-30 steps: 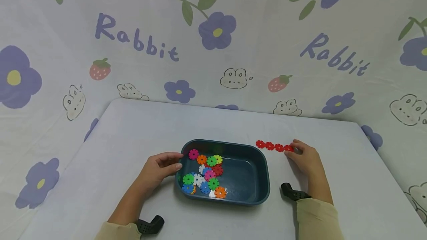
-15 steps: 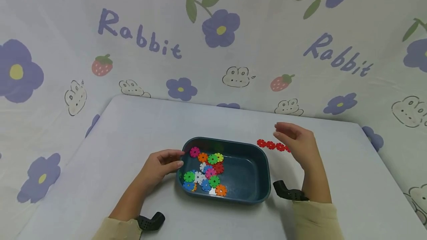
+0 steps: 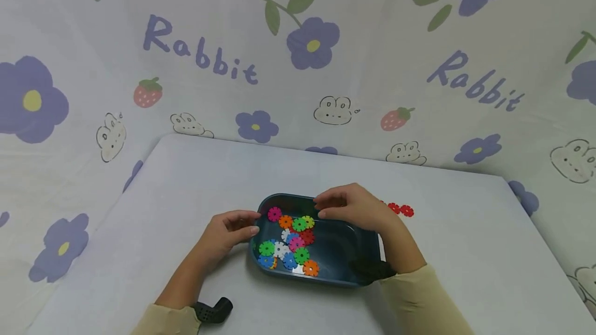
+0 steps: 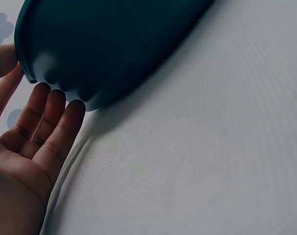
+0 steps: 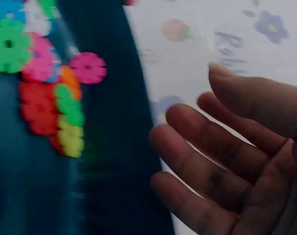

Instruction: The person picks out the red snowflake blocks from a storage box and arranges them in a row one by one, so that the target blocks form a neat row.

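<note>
A dark teal plastic basin [image 3: 332, 279] holds several notched, flower-shaped interlocking discs [image 3: 301, 256] in pink, orange, green, yellow, white, blue and red, gathered at its left. At the basin's left end, my left hand [image 3: 223, 234] holds the rim; the left wrist view shows its fingertips [image 4: 76, 108] at the outer wall. My right hand [image 3: 356, 206] hovers over the basin's far right side, fingers loosely bent and nothing between them. In the right wrist view, thumb and fingers stand apart. A row of red discs [image 3: 407, 211] lies right of the basin, its left part hidden behind my right hand.
The basin stands on a white-covered table [image 3: 223, 169]. Behind it hangs a cloth [image 3: 363, 56] printed with flowers, rabbits and strawberries. A black wrist device [image 3: 215, 310] sits at my left sleeve, and another [image 3: 372, 270] at my right wrist overlaps the basin's right end.
My right hand has left the right end of the red row, lifted, and moved left over the basin. My left hand stays at the rim. The red row stays on the table.
</note>
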Tool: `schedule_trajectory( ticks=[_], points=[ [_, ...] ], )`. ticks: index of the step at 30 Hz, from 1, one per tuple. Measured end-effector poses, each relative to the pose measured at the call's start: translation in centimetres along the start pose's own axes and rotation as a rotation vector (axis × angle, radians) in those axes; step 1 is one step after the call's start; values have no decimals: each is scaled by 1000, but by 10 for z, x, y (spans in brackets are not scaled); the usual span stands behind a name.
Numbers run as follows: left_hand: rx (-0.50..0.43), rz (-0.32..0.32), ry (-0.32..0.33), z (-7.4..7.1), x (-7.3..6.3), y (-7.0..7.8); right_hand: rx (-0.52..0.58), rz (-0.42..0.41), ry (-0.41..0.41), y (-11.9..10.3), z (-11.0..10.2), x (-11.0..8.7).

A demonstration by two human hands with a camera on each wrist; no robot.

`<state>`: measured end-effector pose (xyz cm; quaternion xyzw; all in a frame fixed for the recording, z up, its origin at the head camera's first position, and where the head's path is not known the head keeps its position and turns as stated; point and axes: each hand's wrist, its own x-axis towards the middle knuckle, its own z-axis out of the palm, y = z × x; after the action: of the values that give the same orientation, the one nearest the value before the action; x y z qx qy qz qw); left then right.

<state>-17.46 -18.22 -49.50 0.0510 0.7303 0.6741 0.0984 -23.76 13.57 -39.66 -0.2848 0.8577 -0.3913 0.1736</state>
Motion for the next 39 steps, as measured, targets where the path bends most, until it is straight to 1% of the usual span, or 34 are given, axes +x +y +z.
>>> schedule_trajectory(
  ticks=[3, 5, 7, 10, 17, 22, 24, 26, 32, 39],
  points=[
    [3, 6, 1, 0, 0, -1, -34, -5, -131, 1, 10, 12],
    [5, 6, 1, 0, 0, -1, -78, 13, -201, 4, 16, 19],
    [4, 3, 0, 0, 0, -1, -131, 52, -253, 5, 22, 25],
    [4, -2, -1, 0, -1, -1, -202, 89, -292, 7, 28, 32],
    [7, 0, -2, 0, -1, 0, -242, 89, -304, 3, 39, 41],
    [10, 3, -3, 0, -1, 1, -337, 132, -304, 2, 48, 42],
    [10, 6, -4, 0, -1, 2, -357, 142, -302, 3, 51, 43],
    [9, 9, -6, 0, -2, 3, -356, 149, -296, 4, 52, 43],
    [10, 18, -16, 0, -2, 5, -304, 156, -301, 8, 52, 44],
    [10, 21, -9, 0, -2, 2, -283, 129, -299, 9, 53, 46]
  ],
)
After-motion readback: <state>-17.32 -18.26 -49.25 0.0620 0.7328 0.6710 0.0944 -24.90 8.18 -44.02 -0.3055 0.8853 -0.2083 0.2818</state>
